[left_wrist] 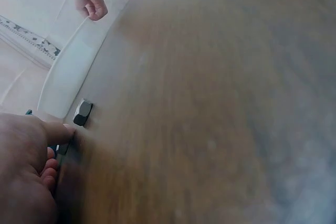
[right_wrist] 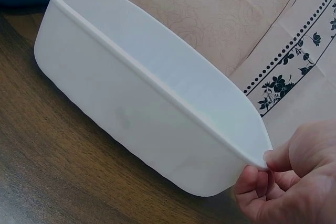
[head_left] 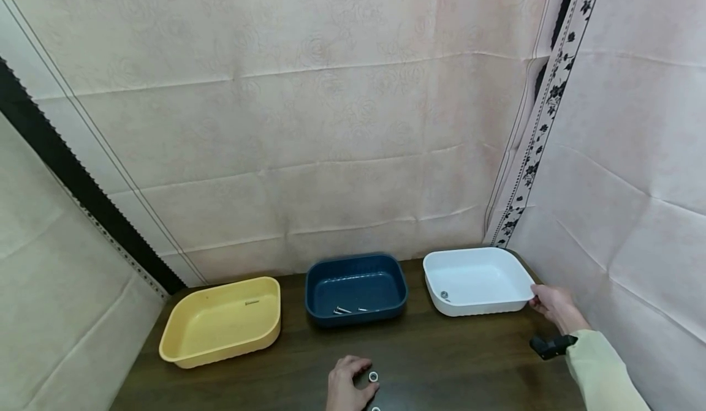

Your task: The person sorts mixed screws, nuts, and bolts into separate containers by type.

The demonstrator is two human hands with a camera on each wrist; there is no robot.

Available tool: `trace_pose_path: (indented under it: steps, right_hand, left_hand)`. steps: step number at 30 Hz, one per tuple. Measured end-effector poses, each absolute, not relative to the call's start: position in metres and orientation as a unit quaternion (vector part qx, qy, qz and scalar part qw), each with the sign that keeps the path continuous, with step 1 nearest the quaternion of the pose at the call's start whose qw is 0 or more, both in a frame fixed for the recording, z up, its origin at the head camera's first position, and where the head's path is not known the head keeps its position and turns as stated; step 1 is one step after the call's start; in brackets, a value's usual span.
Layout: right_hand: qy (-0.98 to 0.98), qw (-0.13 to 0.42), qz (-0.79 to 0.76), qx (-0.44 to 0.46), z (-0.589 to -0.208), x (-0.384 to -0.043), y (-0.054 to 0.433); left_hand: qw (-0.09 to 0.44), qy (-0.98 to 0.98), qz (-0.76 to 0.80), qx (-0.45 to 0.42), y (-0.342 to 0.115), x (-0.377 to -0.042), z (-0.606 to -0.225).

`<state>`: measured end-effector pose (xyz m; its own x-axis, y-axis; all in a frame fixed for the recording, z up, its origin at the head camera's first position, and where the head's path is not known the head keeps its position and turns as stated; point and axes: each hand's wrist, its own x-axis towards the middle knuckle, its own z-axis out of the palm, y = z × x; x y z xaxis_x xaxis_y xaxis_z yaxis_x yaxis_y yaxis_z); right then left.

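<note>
My right hand (head_left: 554,307) pinches the rim at the right end of a white plastic bin (head_left: 480,305), thumb above and curled fingers below, clearest in the right wrist view. Inside that bin lies a small metal nut (head_left: 444,295). At the front of the table my left hand (head_left: 350,384) has its thumb and fingers spread around a small nut (head_left: 373,377), with a gap showing in the head view. A second nut (left_wrist: 83,112) stands on the wood beside the thumb in the left wrist view. Contact between the left fingertips and the nearer nut is hard to make out.
A dark blue bin (head_left: 356,321) with several screws (head_left: 342,310) stands mid-table. To its left is a yellow bin (head_left: 220,356) holding a small metal piece (head_left: 252,302). Patterned cloth (head_left: 331,154) hangs behind and at both sides of the brown table (head_left: 441,356).
</note>
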<state>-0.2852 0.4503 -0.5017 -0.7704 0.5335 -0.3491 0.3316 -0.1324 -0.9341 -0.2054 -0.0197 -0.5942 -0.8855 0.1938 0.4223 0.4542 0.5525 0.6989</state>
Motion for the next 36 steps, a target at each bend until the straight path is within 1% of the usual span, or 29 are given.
trace_pose_path:
  steps: [11, 13, 20, 23, 31, 33, 36]
  right_hand:
    - [-0.659, 0.075, 0.676, -0.32, -0.499, -0.283, 0.451]
    - [-0.659, 0.076, 0.676, -0.321, -0.499, -0.284, 0.451]
    - [-0.66, 0.079, 0.672, -0.326, -0.498, -0.284, 0.452]
    - [-0.664, 0.074, 0.669, -0.326, -0.5, -0.284, 0.453]
    - [-0.663, 0.073, 0.67, -0.326, -0.503, -0.284, 0.454]
    - [-0.661, 0.074, 0.673, -0.323, -0.503, -0.284, 0.454]
    - [-0.659, 0.073, 0.677, -0.321, -0.503, -0.283, 0.453]
  left_hand:
    - [0.143, -0.866, -0.424, -0.222, -0.016, -0.207, -0.592]
    - [0.133, -0.867, -0.419, -0.232, -0.016, -0.208, -0.592]
    - [0.068, -0.876, -0.411, -0.244, -0.017, -0.214, -0.587]
    - [0.06, -0.876, -0.415, -0.24, -0.016, -0.216, -0.583]
    - [0.077, -0.863, -0.44, -0.234, 0.004, -0.227, -0.559]
    - [0.088, -0.854, -0.452, -0.241, 0.013, -0.231, -0.55]
    - [0.117, -0.837, -0.467, -0.261, 0.029, -0.239, -0.538]
